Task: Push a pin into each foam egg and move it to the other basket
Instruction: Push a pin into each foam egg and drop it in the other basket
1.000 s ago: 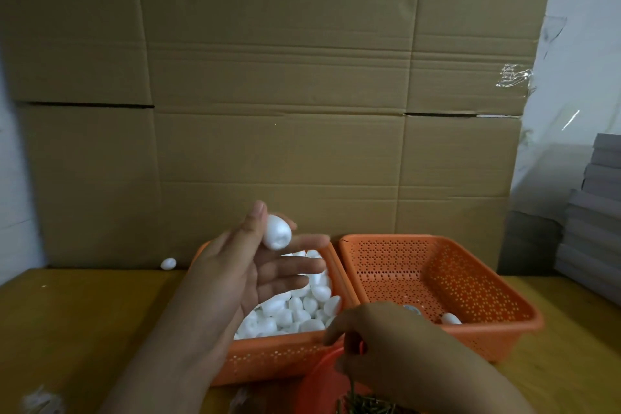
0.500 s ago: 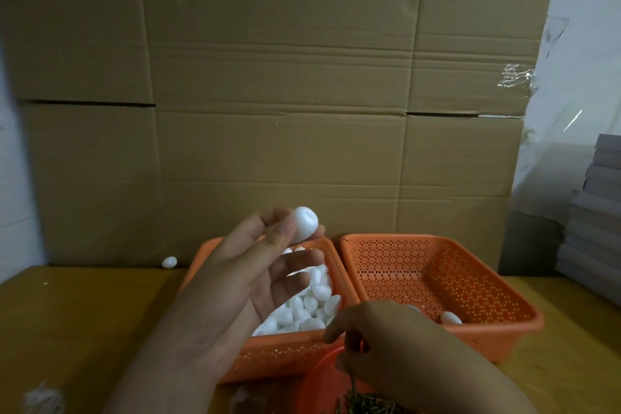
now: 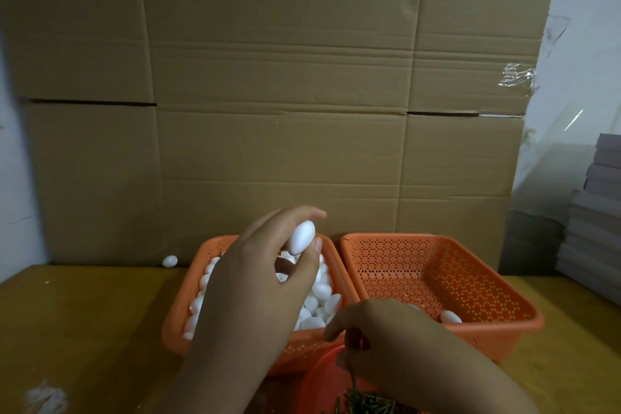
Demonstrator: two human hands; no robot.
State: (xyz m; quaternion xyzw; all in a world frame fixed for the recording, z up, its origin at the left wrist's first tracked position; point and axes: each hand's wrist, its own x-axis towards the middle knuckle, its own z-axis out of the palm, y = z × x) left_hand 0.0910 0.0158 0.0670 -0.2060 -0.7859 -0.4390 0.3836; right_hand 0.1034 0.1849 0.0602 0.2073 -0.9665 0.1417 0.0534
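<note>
My left hand (image 3: 262, 282) holds a white foam egg (image 3: 301, 237) between thumb and fingertips, raised above the left orange basket (image 3: 174, 319), which is full of white foam eggs (image 3: 321, 292). My right hand (image 3: 386, 339) hovers over a red dish (image 3: 319, 380) of dark pins (image 3: 366, 405) at the near edge, fingers pinched on a thin pin (image 3: 353, 380). The right orange basket (image 3: 504, 299) holds a foam egg (image 3: 450, 317) near its front wall; my right hand hides part of its floor.
A loose foam egg (image 3: 169, 260) lies on the wooden table (image 3: 84, 319) by the cardboard wall (image 3: 285, 111). Stacked grey boards (image 3: 594, 212) stand at the far right. A white scrap (image 3: 45, 398) lies at the near left.
My left hand has turned palm-down and rolled the egg from my open fingers into a thumb-and-fingertip hold. My right hand stays over the pin dish.
</note>
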